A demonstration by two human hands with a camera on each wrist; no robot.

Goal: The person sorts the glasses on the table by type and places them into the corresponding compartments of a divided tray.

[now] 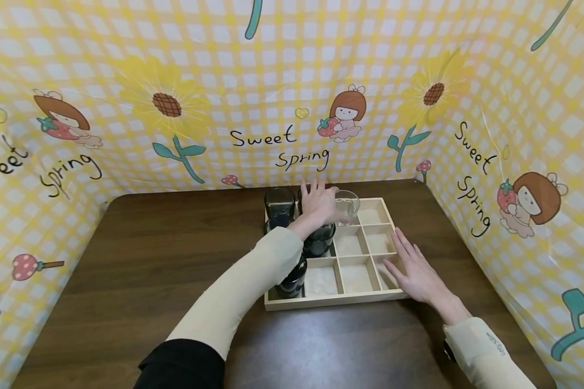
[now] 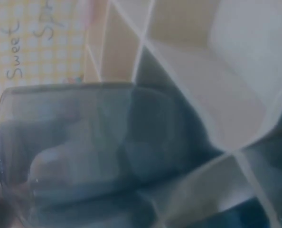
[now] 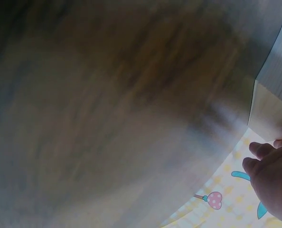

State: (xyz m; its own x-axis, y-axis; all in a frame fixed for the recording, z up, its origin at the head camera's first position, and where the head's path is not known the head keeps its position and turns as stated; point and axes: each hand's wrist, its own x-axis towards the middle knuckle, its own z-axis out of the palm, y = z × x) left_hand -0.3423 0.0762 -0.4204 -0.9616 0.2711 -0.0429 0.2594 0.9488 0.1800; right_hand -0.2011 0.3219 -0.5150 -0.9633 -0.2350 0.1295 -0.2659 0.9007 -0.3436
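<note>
A light wooden tray [image 1: 334, 302], divided into square compartments, lies on the table. My left hand [image 1: 319, 204] reaches over its back row, with thumb and index finger around a clear glass [image 1: 349, 202] while the other fingers spread away. The glass stands upright at a back-row compartment. Just in front of that hand is a dark glass [image 1: 319, 241], and a tinted glass [image 2: 84, 142] fills much of the left wrist view. My right hand [image 1: 416, 274] rests on the tray's right edge with its fingers straight. Part of the back row is hidden behind my left hand.
More dark glasses [image 1: 279, 203] occupy the tray's left column, one [image 1: 292, 278] at the front left, partly behind my left sleeve [image 1: 243, 286]. The brown table [image 1: 175, 243] meets a yellow checked cloth [image 1: 272, 81] at the back and sides.
</note>
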